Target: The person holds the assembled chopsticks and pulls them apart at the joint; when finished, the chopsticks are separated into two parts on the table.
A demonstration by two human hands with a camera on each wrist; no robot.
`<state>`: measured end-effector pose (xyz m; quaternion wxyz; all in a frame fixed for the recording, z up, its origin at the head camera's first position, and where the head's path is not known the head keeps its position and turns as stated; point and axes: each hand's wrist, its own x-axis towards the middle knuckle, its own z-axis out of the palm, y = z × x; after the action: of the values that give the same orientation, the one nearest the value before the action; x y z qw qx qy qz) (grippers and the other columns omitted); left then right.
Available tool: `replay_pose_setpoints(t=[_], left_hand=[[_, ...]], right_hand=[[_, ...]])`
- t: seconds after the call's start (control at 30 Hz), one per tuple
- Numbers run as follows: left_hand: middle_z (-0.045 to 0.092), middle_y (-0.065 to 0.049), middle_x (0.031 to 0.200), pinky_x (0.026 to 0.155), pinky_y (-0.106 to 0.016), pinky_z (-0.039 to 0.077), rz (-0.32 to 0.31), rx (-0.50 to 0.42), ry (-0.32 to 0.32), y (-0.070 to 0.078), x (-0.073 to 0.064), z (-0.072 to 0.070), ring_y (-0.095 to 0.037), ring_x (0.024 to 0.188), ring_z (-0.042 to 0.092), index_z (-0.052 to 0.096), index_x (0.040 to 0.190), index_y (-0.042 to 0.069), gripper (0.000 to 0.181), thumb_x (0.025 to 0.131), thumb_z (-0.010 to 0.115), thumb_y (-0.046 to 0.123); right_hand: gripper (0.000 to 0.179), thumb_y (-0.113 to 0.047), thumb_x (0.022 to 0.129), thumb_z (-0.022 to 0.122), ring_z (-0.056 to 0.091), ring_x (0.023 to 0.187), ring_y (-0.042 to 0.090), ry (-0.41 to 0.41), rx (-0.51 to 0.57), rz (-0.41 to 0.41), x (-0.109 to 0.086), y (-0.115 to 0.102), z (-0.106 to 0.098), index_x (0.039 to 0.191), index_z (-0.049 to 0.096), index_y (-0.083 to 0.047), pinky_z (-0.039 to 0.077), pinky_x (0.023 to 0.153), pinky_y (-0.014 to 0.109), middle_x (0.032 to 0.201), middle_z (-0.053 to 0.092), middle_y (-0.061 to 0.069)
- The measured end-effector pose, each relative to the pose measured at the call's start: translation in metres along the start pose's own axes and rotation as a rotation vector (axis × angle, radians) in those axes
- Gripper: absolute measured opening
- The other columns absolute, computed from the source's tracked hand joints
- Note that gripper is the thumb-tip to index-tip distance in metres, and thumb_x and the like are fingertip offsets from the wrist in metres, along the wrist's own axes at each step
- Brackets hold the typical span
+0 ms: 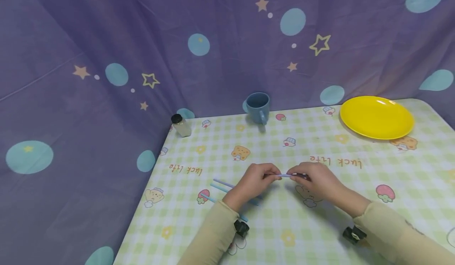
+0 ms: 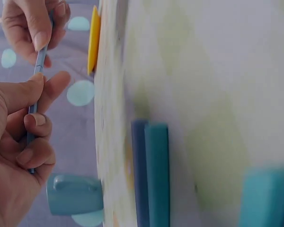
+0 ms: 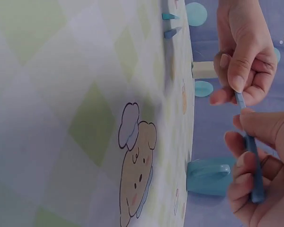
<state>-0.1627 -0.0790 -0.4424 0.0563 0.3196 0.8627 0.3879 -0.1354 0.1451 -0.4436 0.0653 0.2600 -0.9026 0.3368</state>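
Observation:
My left hand (image 1: 254,180) and right hand (image 1: 318,178) meet over the middle of the table, both pinching one thin blue-purple stick (image 1: 283,175) between thumb and fingers. Only a short piece of it shows between the fingertips in the head view. From the left wrist, the stick (image 2: 39,61) runs along the curled left fingers, with a fine line across it between the hands. Its thicker, darker end (image 3: 256,184) lies across the right fingers in the right wrist view. Below the left forearm rest a purple stick (image 1: 223,183) and two light blue sticks (image 1: 218,187), partly hidden by the arm.
A blue mug (image 1: 258,109) stands at the table's back edge, and a black-capped shaker jar (image 1: 182,126) at the back left corner. At the back right lies a yellow plate (image 1: 376,119). A checked cloth (image 1: 288,217) covers the table; a purple curtain (image 1: 227,75) hangs behind.

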Motion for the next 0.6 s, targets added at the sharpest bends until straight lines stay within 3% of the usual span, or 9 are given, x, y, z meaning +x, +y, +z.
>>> replay_pose_setpoints(t=[0.3, 0.6], left_hand=[[0.072, 0.009, 0.095, 0.073, -0.015, 0.050, -0.032, -0.105, 0.048, 0.003, 0.003, 0.010, 0.006, 0.084, 0.063, 0.073, 0.098, 0.016, 0.010, 0.094, 0.065, 0.012], [0.073, 0.010, 0.087, 0.074, -0.016, 0.051, -0.067, -0.171, 0.077, 0.006, 0.005, 0.018, -0.003, 0.082, 0.068, 0.074, 0.098, 0.015, 0.011, 0.094, 0.065, 0.010]], right_hand=[[0.016, -0.009, 0.082, 0.077, 0.065, 0.075, 0.006, 0.123, -0.062, -0.102, -0.003, 0.000, -0.002, 0.096, 0.078, -0.017, 0.052, 0.065, 0.031, 0.086, 0.073, -0.010], [0.022, -0.003, 0.081, 0.076, 0.042, 0.059, -0.004, 0.115, -0.049, -0.187, -0.005, 0.007, -0.006, 0.100, 0.078, -0.014, 0.039, 0.053, 0.022, 0.074, 0.062, -0.015]])
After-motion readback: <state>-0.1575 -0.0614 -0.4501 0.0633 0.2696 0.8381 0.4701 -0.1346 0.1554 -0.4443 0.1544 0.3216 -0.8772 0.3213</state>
